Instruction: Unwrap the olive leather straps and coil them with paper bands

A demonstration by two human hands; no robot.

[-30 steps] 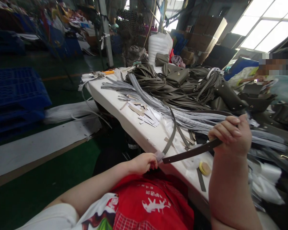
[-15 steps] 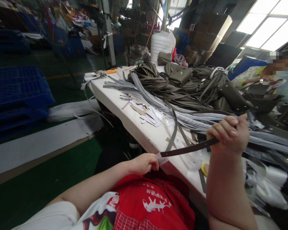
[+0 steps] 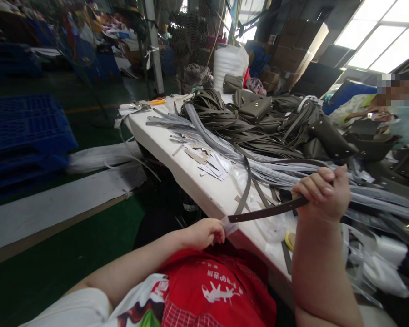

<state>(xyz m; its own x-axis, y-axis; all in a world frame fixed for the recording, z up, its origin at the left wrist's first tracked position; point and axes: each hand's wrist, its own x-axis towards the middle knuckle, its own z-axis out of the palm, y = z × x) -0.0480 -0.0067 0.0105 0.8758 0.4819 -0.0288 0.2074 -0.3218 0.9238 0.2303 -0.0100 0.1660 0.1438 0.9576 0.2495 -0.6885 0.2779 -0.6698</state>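
Observation:
A dark brown-grey strap [image 3: 269,212] with small holes is stretched between my hands, just above the table's near edge. My right hand [image 3: 322,193] is closed in a fist around it, raised over the table. My left hand [image 3: 207,234], low in front of the red apron, pinches a whitish see-through plastic sleeve [image 3: 229,225] at the strap's end. How far the strap runs inside this sleeve is hard to tell. From there a loop of strap [image 3: 248,181] curves up over the table and back toward my right hand.
On the white table [image 3: 187,177] lie a heap of dark straps [image 3: 221,116], plastic-wrapped straps [image 3: 266,168], paper scraps [image 3: 207,165] and dark bags [image 3: 257,109]. A yellow tape roll [image 3: 288,240] sits near the front edge. Another person [image 3: 364,104] works at right. Blue pallets [image 3: 27,127] stand left.
My right hand has shifted very slightly left, still gripping the strap. My left hand stays practically where it was.

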